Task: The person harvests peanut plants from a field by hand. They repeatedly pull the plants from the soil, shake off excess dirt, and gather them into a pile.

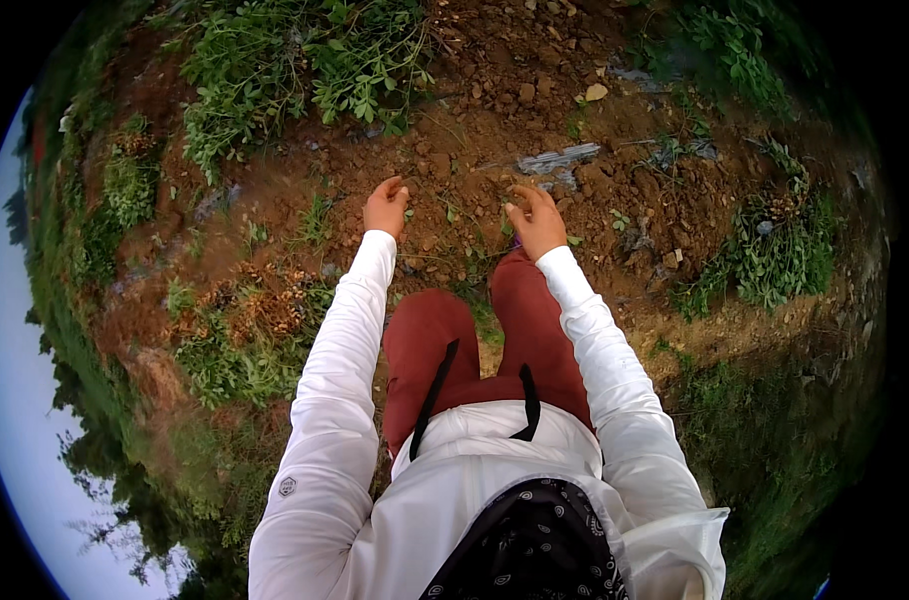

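Observation:
My left hand [386, 208] hovers over bare reddish-brown soil [455, 165], fingers loosely bent and thumb slightly apart, holding nothing that I can see. To its right, my right hand [539, 222] is held in front of my right knee, its thumb and fingers apart in a loose curve with nothing visible between them. Neither hand touches the other. A strip of grey plastic film [558, 158] lies on the soil just beyond the right hand. Small green sprigs [453, 212] poke out of the ground between the hands.
A large heap of leafy green plants [265, 75] lies far left. Uprooted plants with brown clusters, apparently peanuts, lie at left [240, 345] and right [775, 255]. A pale stone [596, 92] sits far off. Grass [775, 450] borders the soil at near right.

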